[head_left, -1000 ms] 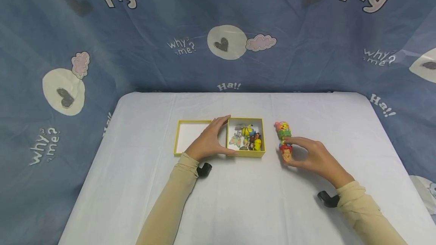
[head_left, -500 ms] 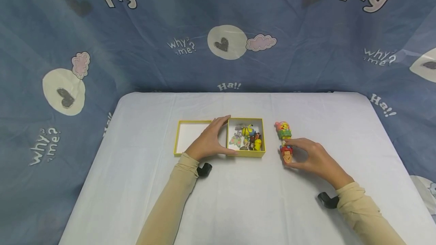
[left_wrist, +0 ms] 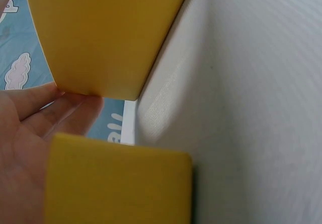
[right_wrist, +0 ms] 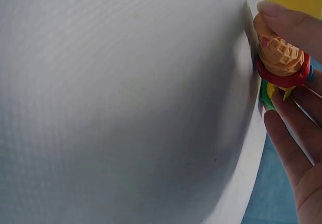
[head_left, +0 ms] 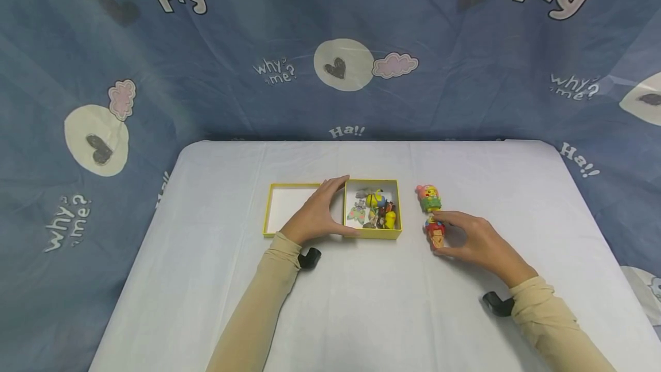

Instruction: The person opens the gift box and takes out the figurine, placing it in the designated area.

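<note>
My left hand spans the left side of an open yellow box, thumb at its near corner and fingers at its far one. Fingertips touch the box wall in the left wrist view. Several small toy figures lie inside. To the right of the box, my right hand pinches an ice-cream-cone toy figure between thumb and fingers. It has a waffle cone and a red collar. Just behind it lies a second toy figure in pink, yellow and green.
A shallow yellow-rimmed lid, white inside, lies left of the box, partly under my left hand; its yellow side shows in the left wrist view. A white cloth covers the table. A blue printed curtain hangs behind.
My right hand and the cone figure have shifted very slightly toward me, so more of the figure behind shows. My left hand and the box stay put.
</note>
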The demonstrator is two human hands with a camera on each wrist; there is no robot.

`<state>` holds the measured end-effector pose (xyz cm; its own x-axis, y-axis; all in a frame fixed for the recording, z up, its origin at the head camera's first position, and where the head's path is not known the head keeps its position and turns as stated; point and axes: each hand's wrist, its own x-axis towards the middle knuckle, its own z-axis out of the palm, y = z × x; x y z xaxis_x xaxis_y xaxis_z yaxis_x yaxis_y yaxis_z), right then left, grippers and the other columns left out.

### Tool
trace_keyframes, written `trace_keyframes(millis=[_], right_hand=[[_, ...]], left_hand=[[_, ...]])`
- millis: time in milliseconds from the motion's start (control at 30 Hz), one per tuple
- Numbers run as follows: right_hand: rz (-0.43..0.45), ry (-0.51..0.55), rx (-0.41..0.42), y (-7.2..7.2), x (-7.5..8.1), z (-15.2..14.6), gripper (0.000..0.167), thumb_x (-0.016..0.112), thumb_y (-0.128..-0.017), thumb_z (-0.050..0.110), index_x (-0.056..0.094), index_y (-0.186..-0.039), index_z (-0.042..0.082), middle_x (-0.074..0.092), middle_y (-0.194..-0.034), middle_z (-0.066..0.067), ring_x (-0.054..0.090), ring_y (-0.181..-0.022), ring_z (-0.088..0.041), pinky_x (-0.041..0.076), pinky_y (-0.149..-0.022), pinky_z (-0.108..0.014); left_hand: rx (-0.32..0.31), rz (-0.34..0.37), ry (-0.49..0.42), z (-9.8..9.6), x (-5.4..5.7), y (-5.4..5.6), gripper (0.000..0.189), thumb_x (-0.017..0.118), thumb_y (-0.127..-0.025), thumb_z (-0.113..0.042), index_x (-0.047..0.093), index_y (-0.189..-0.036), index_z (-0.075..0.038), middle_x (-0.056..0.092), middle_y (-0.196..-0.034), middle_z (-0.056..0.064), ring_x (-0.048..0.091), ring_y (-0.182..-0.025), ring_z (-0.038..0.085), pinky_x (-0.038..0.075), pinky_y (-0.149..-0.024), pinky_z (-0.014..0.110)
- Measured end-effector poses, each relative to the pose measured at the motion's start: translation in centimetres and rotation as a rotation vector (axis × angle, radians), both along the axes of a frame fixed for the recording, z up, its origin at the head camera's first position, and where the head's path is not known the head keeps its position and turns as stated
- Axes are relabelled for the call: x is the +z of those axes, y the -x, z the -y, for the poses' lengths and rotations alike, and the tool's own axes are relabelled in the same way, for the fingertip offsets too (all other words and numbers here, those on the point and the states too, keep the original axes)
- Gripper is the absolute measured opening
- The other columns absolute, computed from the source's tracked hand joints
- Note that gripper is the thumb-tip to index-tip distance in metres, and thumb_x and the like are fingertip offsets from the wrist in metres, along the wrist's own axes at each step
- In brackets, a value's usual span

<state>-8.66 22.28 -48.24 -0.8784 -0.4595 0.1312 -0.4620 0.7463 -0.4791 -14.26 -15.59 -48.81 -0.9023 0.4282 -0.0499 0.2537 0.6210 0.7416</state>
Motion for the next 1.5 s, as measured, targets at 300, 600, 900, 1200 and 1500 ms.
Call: trace_keyframes(millis=[300,600,900,1200,1500], right_hand=[[0.039,-0.026,0.002,0.03,0.08,0.08,0.077,0.099,-0.066,0.021,0.067,-0.134,0.005,0.070,-0.134,-0.016,0.065,-0.126,-0.038,0.055,-0.103,-0.055],[-0.003,-0.022,0.015,-0.16,-0.03,0.09,0.075,0.099,-0.066,0.020,0.068,-0.134,0.006,0.070,-0.133,-0.016,0.066,-0.124,-0.038,0.056,-0.103,-0.054],[-0.028,-0.021,0.018,-0.18,-0.12,0.00,0.075,0.099,-0.066,0.021,0.069,-0.133,0.008,0.070,-0.133,-0.015,0.066,-0.124,-0.036,0.056,-0.103,-0.054],[-0.031,-0.027,0.011,-0.19,-0.10,0.03,0.075,0.099,-0.066,0.022,0.069,-0.133,0.007,0.070,-0.133,-0.014,0.066,-0.124,-0.036,0.056,-0.103,-0.054],[-0.086,-0.008,0.023,-0.22,0.11,-0.09,0.075,0.100,-0.064,0.023,0.070,-0.131,0.008,0.072,-0.130,-0.011,0.068,-0.122,-0.033,0.057,-0.101,-0.052]], left_hand=[[0.006,0.002,0.006,0.03,0.04,-0.11,0.130,0.095,-0.059,-0.062,0.028,-0.164,-0.027,0.031,-0.170,-0.003,0.018,-0.160,0.039,0.028,-0.126,0.062],[0.001,0.000,0.005,0.00,-0.18,-0.02,0.129,0.095,-0.059,-0.062,0.028,-0.164,-0.027,0.031,-0.170,-0.004,0.017,-0.160,0.040,0.027,-0.126,0.063],[0.003,-0.002,0.021,-0.01,-0.12,0.01,0.131,0.094,-0.058,-0.064,0.027,-0.165,-0.027,0.030,-0.170,-0.004,0.018,-0.160,0.038,0.027,-0.126,0.062],[0.006,-0.008,0.028,0.09,-0.15,-0.05,0.133,0.094,-0.059,-0.065,0.025,-0.166,-0.027,0.028,-0.171,-0.003,0.018,-0.161,0.037,0.025,-0.127,0.061],[0.006,-0.009,0.025,0.12,-0.19,-0.07,0.134,0.093,-0.059,-0.067,0.024,-0.166,-0.027,0.028,-0.171,-0.003,0.017,-0.161,0.037,0.025,-0.127,0.062]])
